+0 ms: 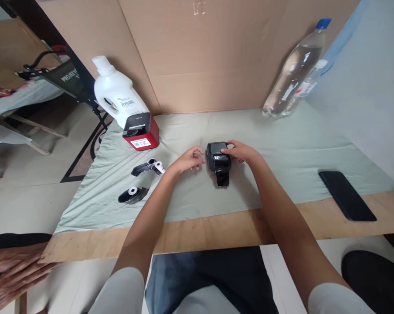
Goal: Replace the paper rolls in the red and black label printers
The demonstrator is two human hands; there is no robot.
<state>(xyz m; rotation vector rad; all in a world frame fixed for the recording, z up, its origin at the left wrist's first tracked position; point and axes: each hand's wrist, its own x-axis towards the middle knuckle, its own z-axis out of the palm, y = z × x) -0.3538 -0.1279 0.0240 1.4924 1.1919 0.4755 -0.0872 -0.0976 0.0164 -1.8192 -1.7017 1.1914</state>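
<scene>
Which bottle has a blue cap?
The large clear bottle at the right; the smaller clear bottle beside it and the white handled bottle have white caps.

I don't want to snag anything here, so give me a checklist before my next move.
1. Right hand on the small black boxy device: ok, touching its top and right side.
2. Left hand steadying it: not ok, partly curled beside it, apart.
3. Glossy black strip tucked in: not ok, it hangs from the device's near side.
4. Curled black strips with small white rolls clear of the device: ok, off to the left.
5. Device's cover latched: cannot tell.
</scene>
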